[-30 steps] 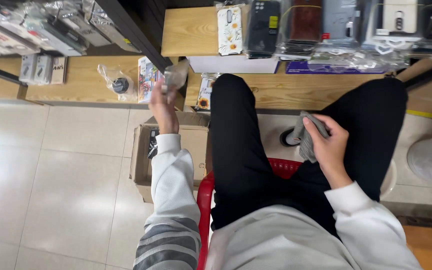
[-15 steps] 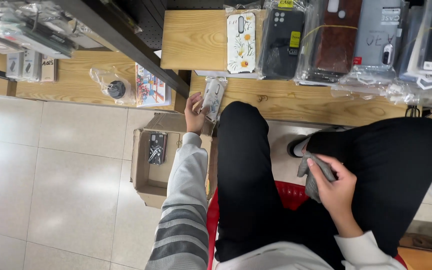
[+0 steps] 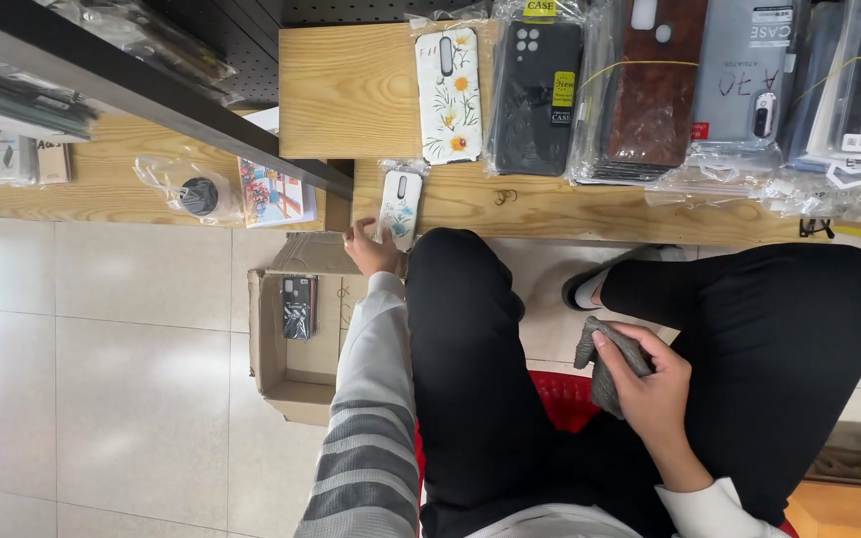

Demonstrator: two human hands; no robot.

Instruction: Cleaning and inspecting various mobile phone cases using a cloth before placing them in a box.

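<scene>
Setting down a slim white phone case [image 3: 400, 207] with a pale floral print, the left hand [image 3: 371, 249] now rests its fingertips on the case's lower edge on the wooden shelf; half a second ago it held that case in the air. The right hand [image 3: 655, 384] stays clenched around a soft, crumpled grey cloth [image 3: 605, 364] over the lap. An open cardboard box [image 3: 276, 374] sits on the tiled floor just below.

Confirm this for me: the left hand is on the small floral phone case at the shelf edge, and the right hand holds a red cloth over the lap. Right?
Not quite. The cloth in the right hand is grey, not red; the red under the legs is the stool. The head view shows this. The rest stands: the left hand is on the small floral phone case at the shelf edge.
</scene>
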